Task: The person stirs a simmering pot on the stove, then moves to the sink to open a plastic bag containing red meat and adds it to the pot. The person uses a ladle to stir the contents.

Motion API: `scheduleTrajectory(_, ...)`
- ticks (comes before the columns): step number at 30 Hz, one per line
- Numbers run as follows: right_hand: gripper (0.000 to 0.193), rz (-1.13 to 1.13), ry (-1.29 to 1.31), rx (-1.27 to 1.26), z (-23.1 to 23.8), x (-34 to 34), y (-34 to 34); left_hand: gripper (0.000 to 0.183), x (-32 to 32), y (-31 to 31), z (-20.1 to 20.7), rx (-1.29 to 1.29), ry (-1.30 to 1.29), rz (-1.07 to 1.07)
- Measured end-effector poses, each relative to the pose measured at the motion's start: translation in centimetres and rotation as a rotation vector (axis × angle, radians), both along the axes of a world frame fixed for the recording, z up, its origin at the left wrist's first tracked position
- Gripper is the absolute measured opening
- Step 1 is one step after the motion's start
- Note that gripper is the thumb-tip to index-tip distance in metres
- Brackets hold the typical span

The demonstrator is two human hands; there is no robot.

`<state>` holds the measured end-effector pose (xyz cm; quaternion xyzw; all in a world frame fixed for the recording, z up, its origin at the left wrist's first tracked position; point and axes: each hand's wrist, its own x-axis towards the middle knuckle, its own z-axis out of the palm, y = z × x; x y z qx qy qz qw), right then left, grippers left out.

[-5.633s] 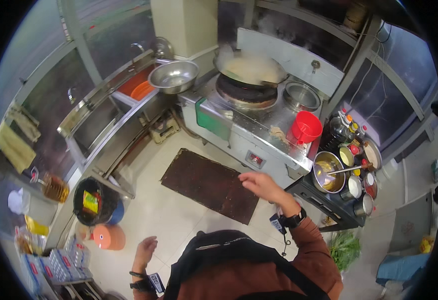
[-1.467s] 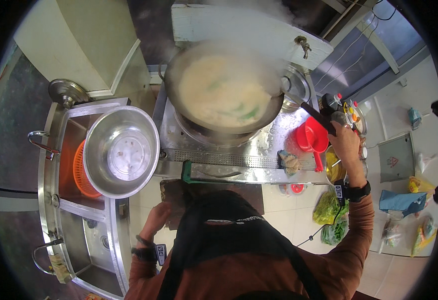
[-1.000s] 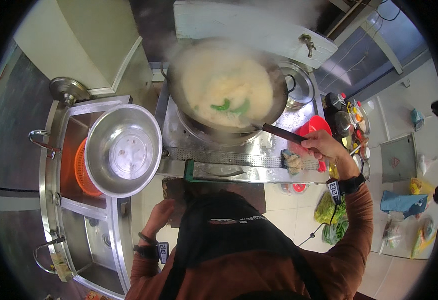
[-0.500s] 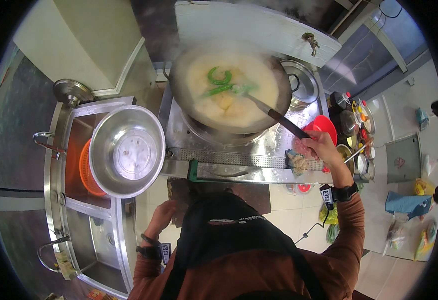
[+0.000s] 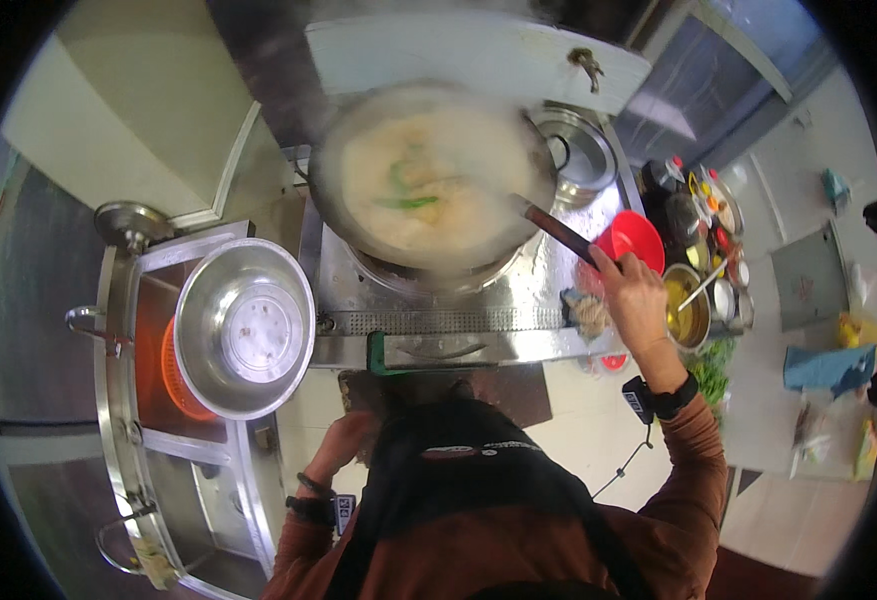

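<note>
My right hand (image 5: 634, 300) is closed round the dark handle of a long-handled cooking utensil (image 5: 565, 232). Its working end dips into a large wok (image 5: 320, 205), where steam and liquid hide its shape. Pale, cloudy broth (image 5: 383, 160) fills the wok, with a long green pepper (image 5: 406, 203) at the surface and more green pieces blurred under the steam. Low by the apron hangs my left hand (image 5: 348, 437), apart from the stove; its fingers are partly hidden and nothing shows in it.
A wide steel basin (image 5: 193, 345) rests on the sink edge at left, over an orange basket (image 5: 173, 375). Right of the wok are a metal pot (image 5: 583, 160), a red bowl (image 5: 633, 240), a crumpled cloth (image 5: 585, 312), a pot of yellow liquid (image 5: 691, 318) and several bottles (image 5: 683, 215).
My right hand has shifted slightly left and up with the utensil. The curled green pepper has blurred into the broth, and the view has tilted a little.
</note>
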<state>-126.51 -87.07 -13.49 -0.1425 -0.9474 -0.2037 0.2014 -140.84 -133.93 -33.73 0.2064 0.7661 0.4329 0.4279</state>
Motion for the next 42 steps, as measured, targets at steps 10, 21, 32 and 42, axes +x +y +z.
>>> scheduleTrajectory(10,0.051,-0.224,0.267,-0.926,-5.3,3.8,-16.4,0.03,-2.7,5.6,-2.8,0.032,0.071,-0.578)
scheduleTrajectory(21,0.038,-0.715,0.242,-1.242,-14.4,35.2,-39.8,0.028,12.7,9.5,-8.1,-0.185,-0.029,-1.004)
scheduleTrajectory(32,0.041,-1.63,0.761,-1.573,-21.1,70.3,-75.4,0.031,62.8,8.9,-4.9,-0.04,0.004,-1.972)
scheduleTrajectory(42,0.035,-1.735,1.266,-1.622,-25.5,84.8,-85.3,0.031,98.1,10.3,-3.9,0.068,0.255,-2.289)
